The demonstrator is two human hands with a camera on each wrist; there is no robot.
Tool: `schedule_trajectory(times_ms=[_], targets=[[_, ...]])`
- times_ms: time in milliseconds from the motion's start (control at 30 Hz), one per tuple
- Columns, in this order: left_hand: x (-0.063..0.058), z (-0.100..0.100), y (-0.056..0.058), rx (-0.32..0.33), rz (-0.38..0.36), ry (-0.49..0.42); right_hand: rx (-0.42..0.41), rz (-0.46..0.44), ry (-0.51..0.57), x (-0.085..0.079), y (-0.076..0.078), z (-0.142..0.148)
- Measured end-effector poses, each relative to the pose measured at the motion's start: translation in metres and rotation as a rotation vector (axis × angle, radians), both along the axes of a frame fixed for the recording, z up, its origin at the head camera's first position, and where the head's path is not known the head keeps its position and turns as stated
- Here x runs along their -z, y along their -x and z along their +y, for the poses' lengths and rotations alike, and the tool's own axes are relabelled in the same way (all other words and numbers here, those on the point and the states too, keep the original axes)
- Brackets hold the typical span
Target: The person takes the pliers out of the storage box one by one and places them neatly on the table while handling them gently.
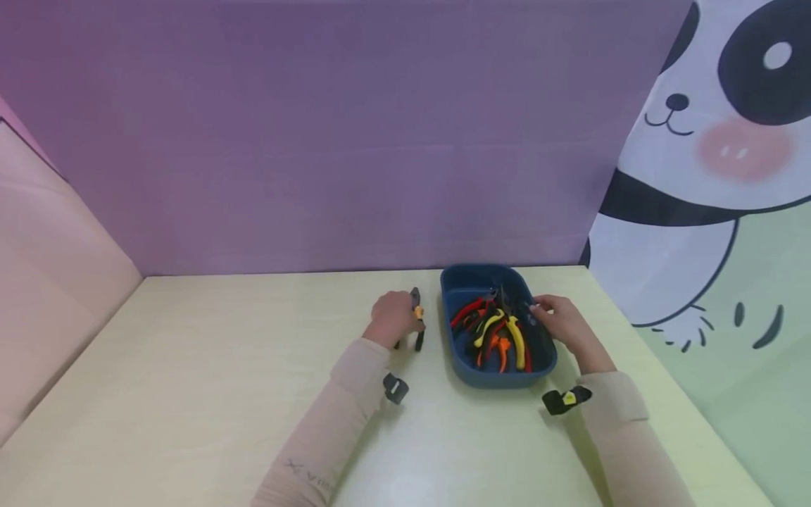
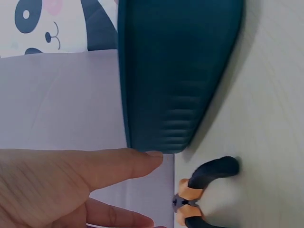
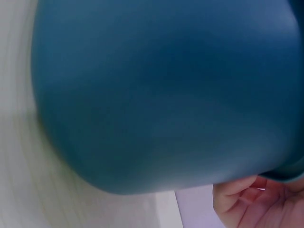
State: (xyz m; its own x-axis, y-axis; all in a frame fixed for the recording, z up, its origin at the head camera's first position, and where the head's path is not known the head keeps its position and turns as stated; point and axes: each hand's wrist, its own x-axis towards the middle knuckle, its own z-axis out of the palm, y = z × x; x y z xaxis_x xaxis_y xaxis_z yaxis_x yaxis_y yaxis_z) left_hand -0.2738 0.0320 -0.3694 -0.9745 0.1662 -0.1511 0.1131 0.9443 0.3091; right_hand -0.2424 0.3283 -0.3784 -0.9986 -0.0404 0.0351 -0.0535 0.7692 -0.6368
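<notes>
Beside the blue plastic bin, my left hand [image 1: 391, 318] hovers at a pair of pliers [image 1: 419, 315] with black-and-orange handles. In the left wrist view the thumb [image 2: 121, 166] is straight, and a gap shows between the hand and the pliers [image 2: 190, 192] on the tabletop. My right hand [image 1: 562, 320] grips the right rim of the bin [image 1: 500, 380]. Its curled fingers [image 3: 232, 194] show under the bin's edge in the right wrist view. Several pliers [image 1: 491, 331] with red, yellow and orange handles lie heaped inside the bin.
A pale wooden table [image 1: 209, 366] carries everything. Behind it stands a purple wall panel [image 1: 355, 141], and a panda picture [image 1: 671, 267] covers the right side. A pinkish panel [image 1: 51, 267] borders the left edge.
</notes>
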Motion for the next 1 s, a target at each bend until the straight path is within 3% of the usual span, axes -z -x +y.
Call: schedule_trajectory(times_ms=[367, 600, 867, 1000], targets=[[-0.013, 0.003, -0.008, 0.055, 0.058, -0.034, 0.008, -0.017, 0.001, -0.003, 0.001, -0.001], [-0.019, 0.011, -0.017, 0.112, 0.080, -0.119, 0.016, -0.010, -0.004, -0.001, -0.002, 0.001], [-0.030, 0.024, -0.028, 0.146, 0.073, -0.121, 0.014, -0.028, 0.008, 0.001, -0.001, 0.001], [-0.029, 0.030, -0.029, 0.196, 0.127, -0.093, 0.006, -0.013, -0.002, 0.000, -0.001, 0.001]])
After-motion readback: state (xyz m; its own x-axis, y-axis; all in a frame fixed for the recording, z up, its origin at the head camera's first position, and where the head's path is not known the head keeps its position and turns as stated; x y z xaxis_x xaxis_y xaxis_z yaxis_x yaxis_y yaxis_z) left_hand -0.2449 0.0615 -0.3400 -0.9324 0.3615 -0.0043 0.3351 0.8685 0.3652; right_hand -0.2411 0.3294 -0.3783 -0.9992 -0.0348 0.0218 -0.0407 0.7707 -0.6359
